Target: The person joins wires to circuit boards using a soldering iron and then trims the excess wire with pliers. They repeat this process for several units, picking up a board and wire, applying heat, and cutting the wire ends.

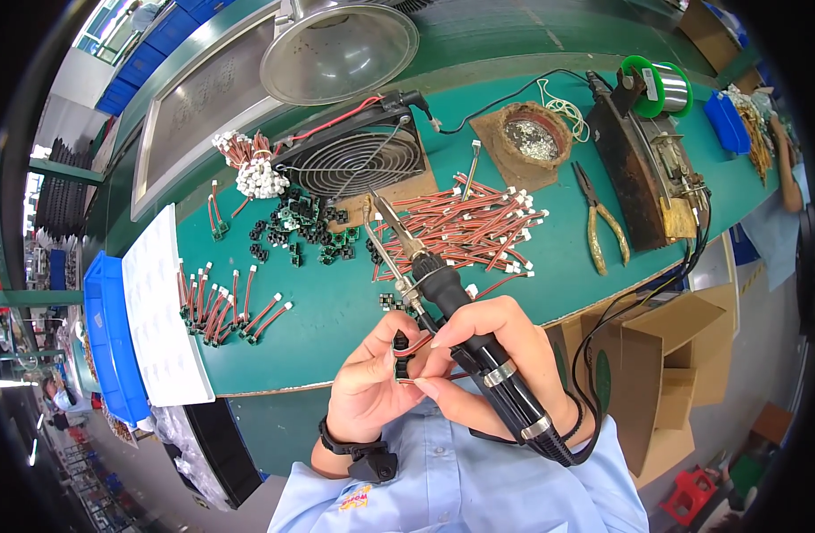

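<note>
Close to my body, my left hand (pixel 367 377) pinches a small circuit board with black square parts (pixel 402 362). My right hand (pixel 505 364) wraps around a black soldering iron (pixel 445 286), its tip pointing up and away over the table. A thin feed tube runs beside the iron's barrel. The right fingertips also meet at the board, where a short red-and-black wire shows; the exact contact is partly hidden. Beyond the hands lies a heap of red-and-black wires with white connectors (pixel 492 226). Loose small boards (pixel 305 226) are piled to its left. Several boards with wires attached (pixel 216 311) lie farther left.
A fan with a wire guard (pixel 358 162) and a bowl of metal scraps (pixel 539 142) stand at the back. Pliers (pixel 592 213), a metal box (pixel 625 164) and a solder spool (pixel 672 89) are right. A white board (pixel 163 302) and blue tray (pixel 114 338) edge the left; cardboard boxes (pixel 643 382) sit lower right.
</note>
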The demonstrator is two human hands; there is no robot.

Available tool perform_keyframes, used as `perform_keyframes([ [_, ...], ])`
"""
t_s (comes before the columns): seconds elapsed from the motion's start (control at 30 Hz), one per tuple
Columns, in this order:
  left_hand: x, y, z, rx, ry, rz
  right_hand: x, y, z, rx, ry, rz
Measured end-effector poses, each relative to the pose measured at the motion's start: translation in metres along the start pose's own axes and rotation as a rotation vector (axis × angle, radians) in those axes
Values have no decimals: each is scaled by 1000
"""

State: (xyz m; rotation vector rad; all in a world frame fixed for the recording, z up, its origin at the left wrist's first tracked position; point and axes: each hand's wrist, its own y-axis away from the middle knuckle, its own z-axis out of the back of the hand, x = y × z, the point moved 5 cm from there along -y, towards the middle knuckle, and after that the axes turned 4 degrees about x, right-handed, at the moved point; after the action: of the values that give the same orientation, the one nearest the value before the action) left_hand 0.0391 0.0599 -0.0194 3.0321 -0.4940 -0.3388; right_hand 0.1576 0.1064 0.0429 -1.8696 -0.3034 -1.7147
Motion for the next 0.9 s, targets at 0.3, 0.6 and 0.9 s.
perform_keyframes([
  [0.3, 0, -1, -4, -63, -47, 24, 0, 0, -1, 0, 25, -14],
  [0.6, -2, -1, -1, -101, -157, 5, 1, -1, -1, -10, 19, -5],
  [0.9, -1, -2, -3, -94, -152, -5, 0, -1, -1, -12, 27, -1],
])
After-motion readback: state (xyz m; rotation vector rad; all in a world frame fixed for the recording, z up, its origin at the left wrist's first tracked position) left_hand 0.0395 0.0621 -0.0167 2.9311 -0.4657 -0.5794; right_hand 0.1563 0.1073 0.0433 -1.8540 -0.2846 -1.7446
